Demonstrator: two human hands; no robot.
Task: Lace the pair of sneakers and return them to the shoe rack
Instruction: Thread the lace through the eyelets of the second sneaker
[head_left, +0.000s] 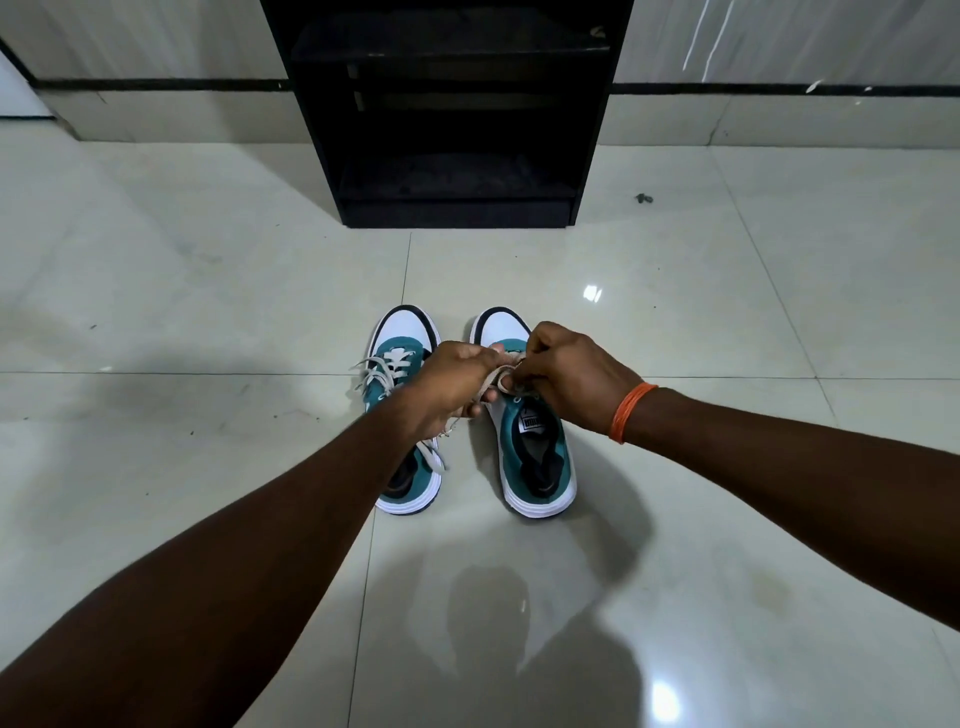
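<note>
Two hands, left hand (451, 382), right hand (569, 376), one lace (493, 375), two sneakers (535, 457).

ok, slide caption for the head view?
Both hands pinch the right teal-and-white sneaker's beige lace before the black shoe rack.

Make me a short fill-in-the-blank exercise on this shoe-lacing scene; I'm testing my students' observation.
1. Both hands work the beige lace over the ____ teal-and-white sneaker.
2. The orange thread band sits on the ____ wrist.
3. The black shoe rack stands ____ the sneakers, against the wall.
4. The left teal-and-white sneaker rests on the glossy ____ floor.

Missing words: right; right; beyond; tiled
</note>
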